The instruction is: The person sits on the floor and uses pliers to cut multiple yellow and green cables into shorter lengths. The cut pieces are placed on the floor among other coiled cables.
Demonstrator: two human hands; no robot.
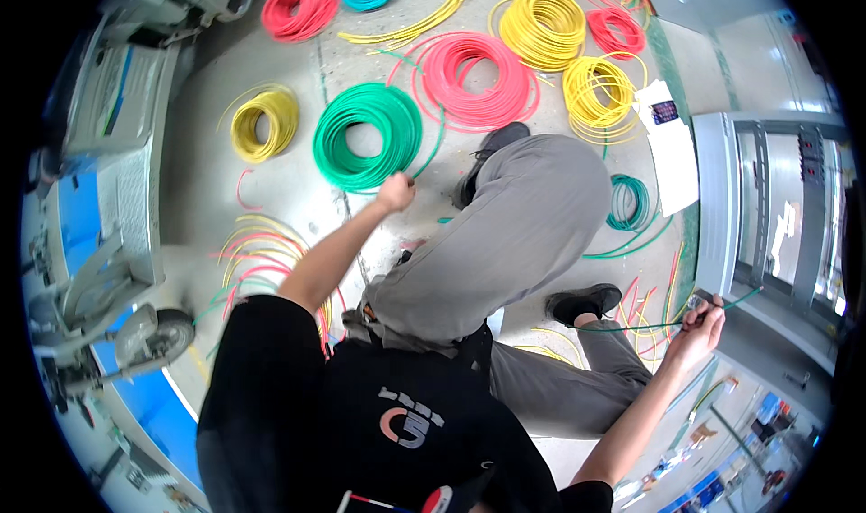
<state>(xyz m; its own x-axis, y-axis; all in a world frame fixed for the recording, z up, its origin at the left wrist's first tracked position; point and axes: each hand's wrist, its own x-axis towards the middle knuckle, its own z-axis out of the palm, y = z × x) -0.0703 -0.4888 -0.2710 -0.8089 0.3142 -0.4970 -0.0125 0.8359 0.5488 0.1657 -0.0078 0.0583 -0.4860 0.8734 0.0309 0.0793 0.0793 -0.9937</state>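
Note:
My left hand point(395, 192) is closed at the lower right edge of a large green coil of wire point(397, 107) lying on the floor. A loose green strand curves down from the coil's right side into its fingers. Far to the right, my right hand point(698, 331) pinches a thin length of green wire point(631, 328). That length sticks out on both sides of the fingers, toward my shoe on the left and past a grey metal cabinet frame on the right. My bent leg lies between the two hands.
Red coils point(478, 80), yellow coils point(543, 30) and a small green coil point(629, 202) lie around on the floor. Cut wires point(262, 251) fan out at left. White papers point(672, 161) lie beside the grey cabinet frame point(717, 197). A wheeled machine point(167, 337) stands at left.

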